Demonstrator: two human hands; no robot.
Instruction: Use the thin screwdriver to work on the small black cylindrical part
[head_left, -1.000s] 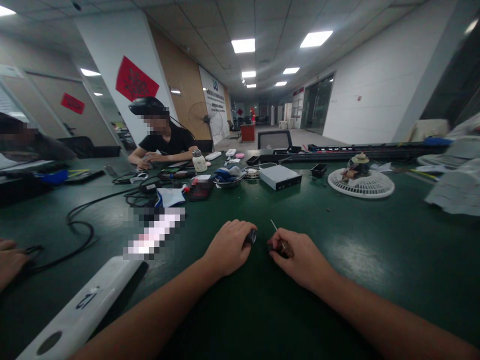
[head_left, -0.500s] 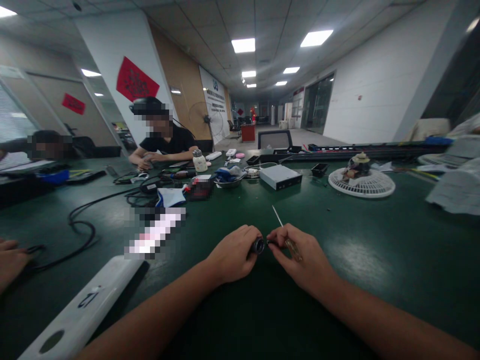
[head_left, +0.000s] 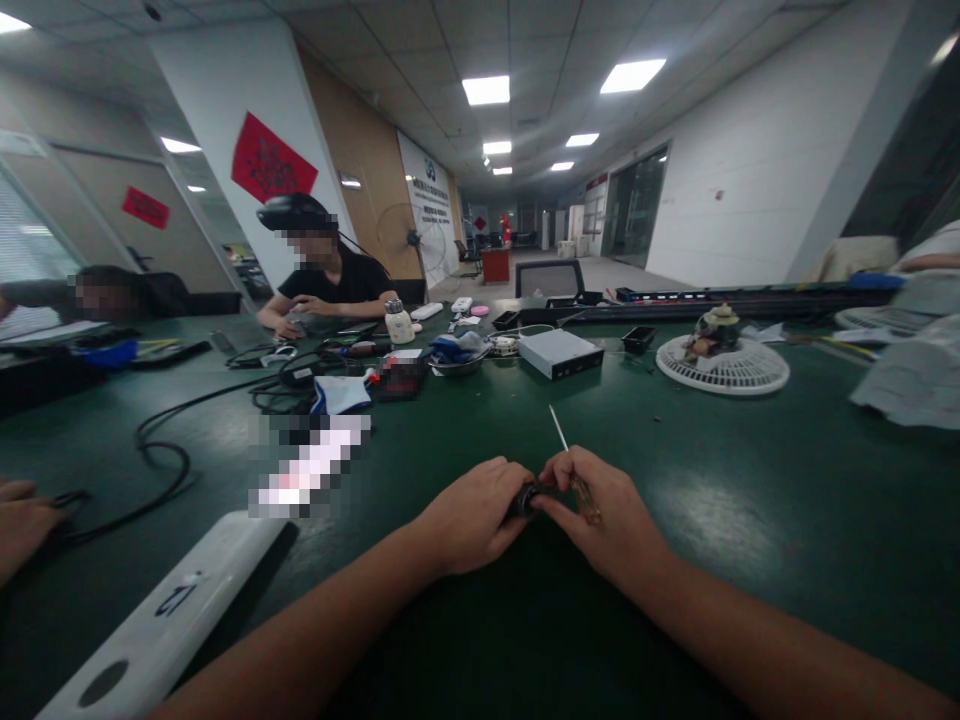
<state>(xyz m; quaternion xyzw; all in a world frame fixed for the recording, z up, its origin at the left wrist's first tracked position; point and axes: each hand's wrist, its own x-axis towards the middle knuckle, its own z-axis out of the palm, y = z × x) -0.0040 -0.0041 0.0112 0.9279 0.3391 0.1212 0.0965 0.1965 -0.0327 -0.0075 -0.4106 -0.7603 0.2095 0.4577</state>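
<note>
Low over the green table, my left hand (head_left: pixel 476 515) is closed around a small dark cylindrical part (head_left: pixel 526 498), its round end turned toward my right hand. My right hand (head_left: pixel 600 510) keeps a screwdriver (head_left: pixel 583 492) with a translucent amber handle tucked in its palm, the thin metal shaft pointing up and away. Its thumb and index finger touch the end of the dark part. Whether a small piece sits between those fingertips I cannot tell.
A long white device marked 12 (head_left: pixel 176 600) lies at left, near black cables (head_left: pixel 184 455) and another person's hand (head_left: pixel 26 520). Farther back are a grey drive box (head_left: pixel 561 352), a white fan grille (head_left: pixel 724 368) and a bottle (head_left: pixel 399 322). Across the table sits a person (head_left: pixel 337 275).
My right thumb and fingers have closed the small gap and now meet the dark part's end. That part has turned and dropped slightly; the screwdriver shifted a little.
</note>
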